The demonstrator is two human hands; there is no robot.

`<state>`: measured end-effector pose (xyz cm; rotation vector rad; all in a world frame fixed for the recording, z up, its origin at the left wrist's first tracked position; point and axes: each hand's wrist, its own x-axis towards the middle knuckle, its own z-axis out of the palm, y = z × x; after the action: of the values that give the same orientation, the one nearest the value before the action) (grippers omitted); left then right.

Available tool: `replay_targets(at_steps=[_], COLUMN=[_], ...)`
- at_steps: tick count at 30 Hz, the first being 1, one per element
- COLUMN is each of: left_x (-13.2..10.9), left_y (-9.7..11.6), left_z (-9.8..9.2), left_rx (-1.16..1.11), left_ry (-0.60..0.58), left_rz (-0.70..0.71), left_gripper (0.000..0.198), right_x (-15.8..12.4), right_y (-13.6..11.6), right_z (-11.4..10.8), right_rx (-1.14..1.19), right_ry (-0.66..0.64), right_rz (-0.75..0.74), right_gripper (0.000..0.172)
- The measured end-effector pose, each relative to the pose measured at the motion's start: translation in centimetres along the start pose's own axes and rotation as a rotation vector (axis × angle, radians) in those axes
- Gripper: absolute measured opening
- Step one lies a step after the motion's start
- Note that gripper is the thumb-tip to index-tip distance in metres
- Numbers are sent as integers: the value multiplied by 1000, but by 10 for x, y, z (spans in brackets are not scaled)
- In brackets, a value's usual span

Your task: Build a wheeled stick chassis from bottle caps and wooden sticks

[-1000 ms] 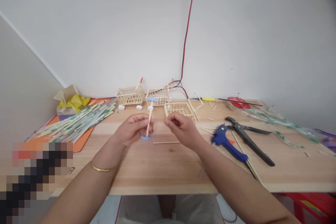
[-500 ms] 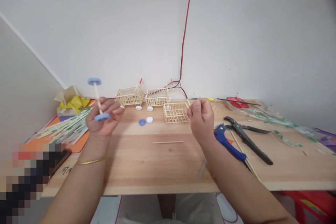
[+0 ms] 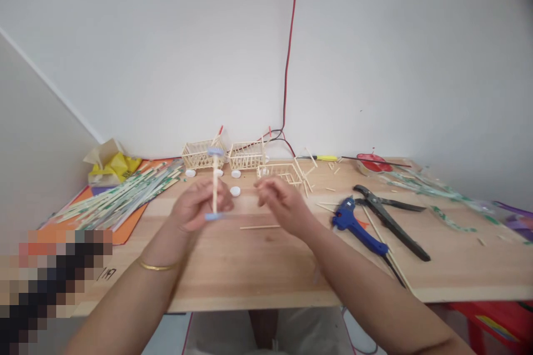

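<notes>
My left hand (image 3: 192, 206) grips a wheel axle made of a wooden stick (image 3: 215, 184) with a light-blue cap on each end, held upright above the table. The upper cap (image 3: 215, 151) overlaps the cart behind it; the lower cap (image 3: 214, 216) is beside my fingers. Facing it, my right hand (image 3: 285, 208) has loosely bent fingers, slightly apart and blurred, with nothing visible in them. Just behind that hand stands a stick basket frame (image 3: 278, 168), partly covered by it. A white cap (image 3: 235, 191) lies on the table between my hands.
Two small stick carts (image 3: 202, 155) (image 3: 247, 156) with white wheels stand by the wall. A blue glue gun (image 3: 358, 231) and black cutters (image 3: 391, 222) lie right. Wrapped sticks (image 3: 129, 191) cover the left side. A loose stick (image 3: 259, 227) lies in front.
My left hand has brought the axle rightward and lower, toward the middle. My right hand has moved left and down, its fist loosening. The blue cap on the table is now hidden.
</notes>
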<state>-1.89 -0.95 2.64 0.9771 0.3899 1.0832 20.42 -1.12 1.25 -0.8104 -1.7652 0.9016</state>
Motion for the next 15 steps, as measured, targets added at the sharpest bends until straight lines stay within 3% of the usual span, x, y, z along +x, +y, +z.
replay_targets(at_steps=[3, 4, 6, 7, 10, 15], left_x=[2, 2, 2, 3, 3, 7], left_y=[-22, -24, -23, -20, -9, -5], left_z=[5, 4, 1, 0, -2, -6], left_rx=[74, 90, 111, 120, 123, 222], left_ry=[-71, -59, -26, -8, 45, 187], left_rz=[-192, -213, -234, -234, -204, -198], left_gripper=[18, 18, 17, 17, 19, 25], right_x=[-6, -6, -6, -5, 1, 9], right_y=[2, 3, 3, 3, -3, -11], right_z=[12, 13, 13, 12, 0, -38], right_rx=[1, -15, -90, -135, -222, -356], right_ry=[-368, -436, -484, -475, -364, -12], right_rz=[118, 124, 110, 96, 25, 9], right_gripper=[58, 56, 26, 14, 22, 24])
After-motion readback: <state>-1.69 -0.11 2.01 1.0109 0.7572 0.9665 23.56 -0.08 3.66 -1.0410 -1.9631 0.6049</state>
